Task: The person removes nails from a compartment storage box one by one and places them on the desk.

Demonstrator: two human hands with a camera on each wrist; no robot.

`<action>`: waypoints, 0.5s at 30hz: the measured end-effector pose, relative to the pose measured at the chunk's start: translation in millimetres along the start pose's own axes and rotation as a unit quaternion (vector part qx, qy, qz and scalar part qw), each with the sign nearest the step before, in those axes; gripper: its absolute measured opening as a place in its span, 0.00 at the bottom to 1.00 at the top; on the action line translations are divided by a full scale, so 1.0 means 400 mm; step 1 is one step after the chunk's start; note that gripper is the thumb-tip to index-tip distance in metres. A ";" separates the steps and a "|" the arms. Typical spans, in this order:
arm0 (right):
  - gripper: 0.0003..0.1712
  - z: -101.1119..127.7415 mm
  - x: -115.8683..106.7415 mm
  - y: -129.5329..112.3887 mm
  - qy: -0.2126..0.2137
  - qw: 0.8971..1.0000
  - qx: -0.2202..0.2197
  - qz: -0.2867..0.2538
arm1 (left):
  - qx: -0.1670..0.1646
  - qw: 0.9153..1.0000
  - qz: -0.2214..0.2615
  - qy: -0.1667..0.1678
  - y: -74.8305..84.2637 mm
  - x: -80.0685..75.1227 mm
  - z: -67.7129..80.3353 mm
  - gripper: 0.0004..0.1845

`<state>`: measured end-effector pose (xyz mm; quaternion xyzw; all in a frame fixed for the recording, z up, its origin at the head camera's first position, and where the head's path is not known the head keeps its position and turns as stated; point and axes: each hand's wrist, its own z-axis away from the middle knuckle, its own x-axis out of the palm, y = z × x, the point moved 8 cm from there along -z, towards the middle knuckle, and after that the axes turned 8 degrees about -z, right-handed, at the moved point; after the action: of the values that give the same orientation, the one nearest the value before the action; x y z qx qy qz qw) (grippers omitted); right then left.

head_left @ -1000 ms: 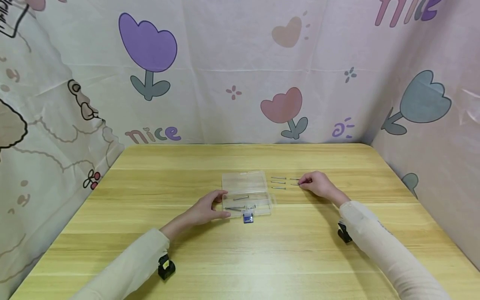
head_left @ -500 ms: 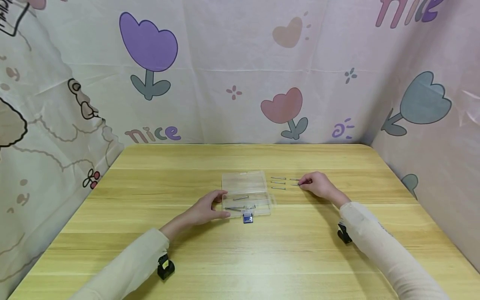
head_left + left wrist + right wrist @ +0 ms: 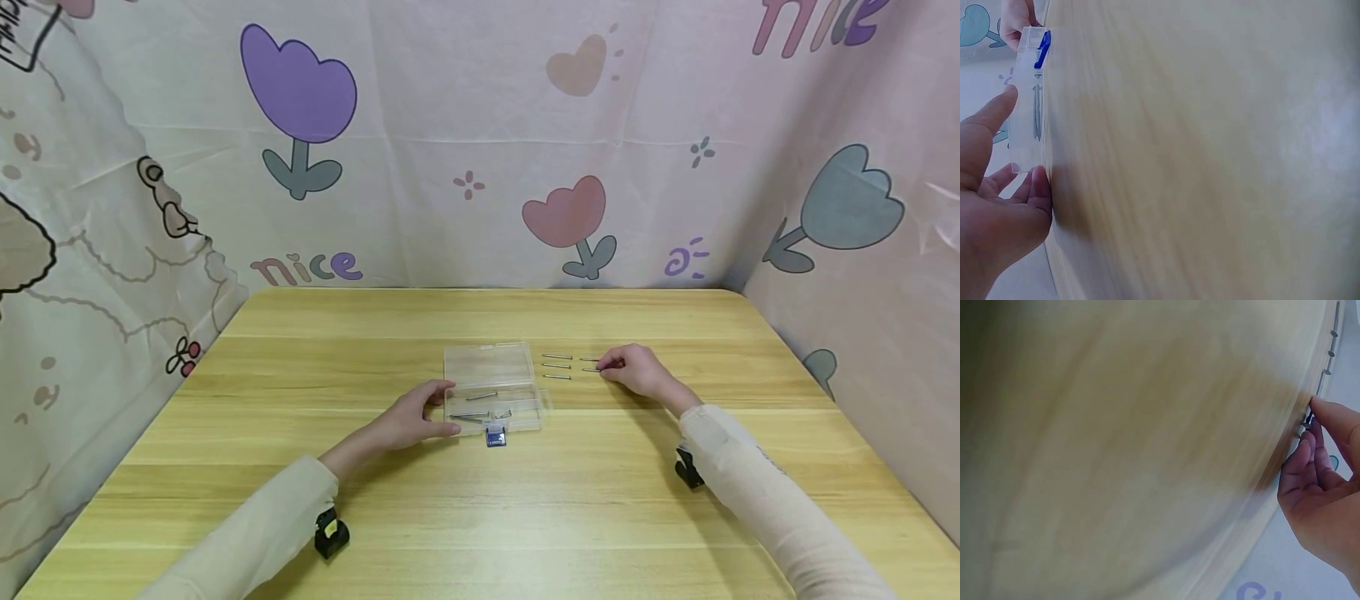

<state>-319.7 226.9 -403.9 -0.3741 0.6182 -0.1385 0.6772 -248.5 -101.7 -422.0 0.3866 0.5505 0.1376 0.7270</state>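
A clear plastic box (image 3: 516,417) lies on the wooden table with its lid (image 3: 487,363) folded open towards the back. My left hand (image 3: 408,415) holds its left end, thumb at the front corner and forefinger near the hinge. Inside the box are several loose nails (image 3: 482,396). To the right, my right hand (image 3: 637,369) pinches a nail (image 3: 590,369) between thumb and fingertips, low over the tabletop; its head end is partly covered by the fingers. Another nail (image 3: 588,359) lies just behind it. Three nails (image 3: 557,365) lie in a column between the box and this hand.
A blue latch (image 3: 496,436) hangs from the box's front edge. The wooden table (image 3: 480,517) reaches back to a printed cloth (image 3: 420,167), which also rises along both sides. Each wrist carries a small black camera (image 3: 331,534).
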 end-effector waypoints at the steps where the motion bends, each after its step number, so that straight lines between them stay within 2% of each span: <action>1: 0.05 0.000 0.000 0.000 0.000 1.000 0.000 0.000 | 0.000 1.000 0.000 0.000 0.000 0.000 0.000 0.38; 15: 0.06 0.004 -0.003 -0.003 0.000 1.000 0.003 0.001 | -0.004 1.000 0.005 -0.002 -0.002 0.002 -0.001 0.39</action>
<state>-318.2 227.3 -402.2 -0.3715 0.6179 -0.1400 0.6787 -248.7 -101.8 -423.2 0.3866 0.5468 0.1429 0.7288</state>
